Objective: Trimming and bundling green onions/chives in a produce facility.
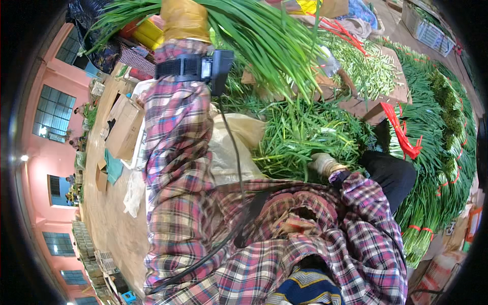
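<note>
Gripping a raised bunch of long green chives (254, 35), the gloved left hand (184, 20) is closed around its stalks while the gloved right hand (323, 163), grip hidden, digs into the loose green pile (305, 134) beside bundled rows (432, 127).

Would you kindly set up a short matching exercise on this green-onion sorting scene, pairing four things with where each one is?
Things:
1. left hand
2. right hand
3. red ties
4. cardboard box

Places:
A. lying over the stacked bundles on the right
B. on the floor, left of the plaid sleeve
C. raised at the top, gripping a bunch of green onions
D. low at the edge of the loose pile of greens

Pairs: 1-C, 2-D, 3-A, 4-B
</note>
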Demonstrator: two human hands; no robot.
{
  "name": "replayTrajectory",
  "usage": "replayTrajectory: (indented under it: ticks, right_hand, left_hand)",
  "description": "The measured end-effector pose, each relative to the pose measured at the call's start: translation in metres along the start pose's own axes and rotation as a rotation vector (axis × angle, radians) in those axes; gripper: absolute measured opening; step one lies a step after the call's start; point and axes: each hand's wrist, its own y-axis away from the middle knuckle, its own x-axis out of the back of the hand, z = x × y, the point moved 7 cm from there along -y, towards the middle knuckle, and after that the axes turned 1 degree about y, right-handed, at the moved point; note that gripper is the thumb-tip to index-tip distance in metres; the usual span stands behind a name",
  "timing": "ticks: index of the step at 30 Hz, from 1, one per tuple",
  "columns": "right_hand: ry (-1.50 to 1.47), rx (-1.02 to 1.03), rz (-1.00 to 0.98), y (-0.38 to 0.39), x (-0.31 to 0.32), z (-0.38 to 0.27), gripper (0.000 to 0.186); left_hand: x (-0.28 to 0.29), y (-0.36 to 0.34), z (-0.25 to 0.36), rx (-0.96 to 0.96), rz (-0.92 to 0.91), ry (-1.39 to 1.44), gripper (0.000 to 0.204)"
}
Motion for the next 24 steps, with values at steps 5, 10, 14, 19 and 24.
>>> replayTrajectory:
  ticks: [5, 10, 14, 19, 24]
  right_hand:
    - [-0.709, 0.356, 0.270, 0.089, 0.110, -0.056, 0.044]
    - [-0.925, 0.399, 0.708, 0.063, 0.190, -0.037, 0.051]
    - [-1.046, 0.451, 0.757, 0.048, 0.195, -0.090, 0.050]
    - [-1.743, 0.338, 0.697, 0.007, 0.163, -0.017, 0.043]
    - [-1.571, 0.047, 0.608, -0.009, 0.090, 0.018, 0.026]
  left_hand:
    - [-0.007, 0.045, 0.019, -0.065, 0.245, -0.297, 0.026]
    - [-0.061, 0.073, -0.009, 0.073, 0.173, -0.122, 0.022]
    - [-0.034, 0.059, -0.022, -0.020, 0.238, 0.091, 0.015]
    - [-0.059, 0.077, -0.025, 0.189, 0.130, 0.033, 0.012]
    - [0.002, 0.042, -0.005, 0.071, 0.098, 0.207, 0.014]
